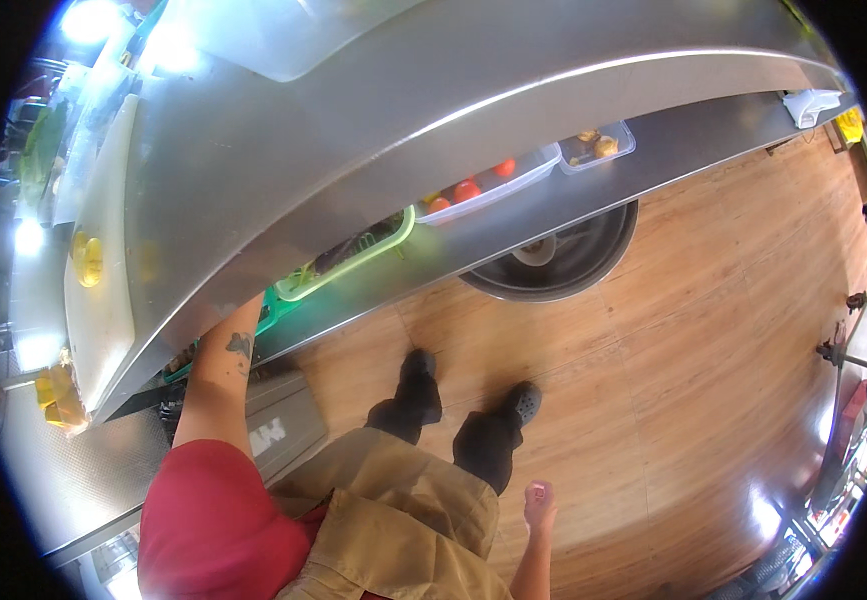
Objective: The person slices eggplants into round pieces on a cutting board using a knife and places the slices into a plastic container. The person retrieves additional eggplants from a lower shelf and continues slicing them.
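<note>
Beneath the overhanging steel counter (403, 110), I see the left forearm (215, 370) reach to the lower shelf (693, 145), where a teal-green bin (278, 314) sits just beside the wrist; the left hand is hidden, so I cannot tell what its fingers grasp. Next to that bin stands a light-green tub (353, 264) of greens. The right hand (540, 505) hangs over the wooden floor (693, 400), too small for me to tell whether it is clenched.

1 lime-rimmed tray (353, 263) — 2 clear tubs (513, 187)
</note>
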The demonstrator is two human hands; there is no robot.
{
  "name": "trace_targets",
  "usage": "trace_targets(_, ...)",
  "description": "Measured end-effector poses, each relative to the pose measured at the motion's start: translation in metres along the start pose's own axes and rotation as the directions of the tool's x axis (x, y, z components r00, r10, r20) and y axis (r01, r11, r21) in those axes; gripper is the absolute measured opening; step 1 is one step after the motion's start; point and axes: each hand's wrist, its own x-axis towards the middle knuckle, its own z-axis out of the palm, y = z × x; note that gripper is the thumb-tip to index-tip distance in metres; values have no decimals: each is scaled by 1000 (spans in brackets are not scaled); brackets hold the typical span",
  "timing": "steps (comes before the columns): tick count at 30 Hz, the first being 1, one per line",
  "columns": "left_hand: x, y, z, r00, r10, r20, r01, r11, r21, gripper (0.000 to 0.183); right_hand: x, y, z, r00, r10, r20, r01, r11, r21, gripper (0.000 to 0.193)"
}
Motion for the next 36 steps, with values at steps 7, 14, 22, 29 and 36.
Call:
trace_targets(7,-77,76,51,978,173,-118,-118,920,375,49,7,-53,-2,999,-18,48,18,1000,1,22)
trace_targets(14,-61,95,46,997,34,63,-58,902,427,55,38,-65,25,977,-172,128,161,983,91,21)
trace_targets(22,-92,104,43,990,-5,142,-58,897,438,60,119,-332,57,628,-778,21,776,628,65,18)
trace_targets(29,-128,15,29,989,142,40,-148,960,237,60,144,-489,162,434,-897,81,888,411,-208,22)
trace_targets(36,-130,-29,60,994,106,18,-107,992,62,60,169,-478,197,637,-738,223,735,494,-464,21)
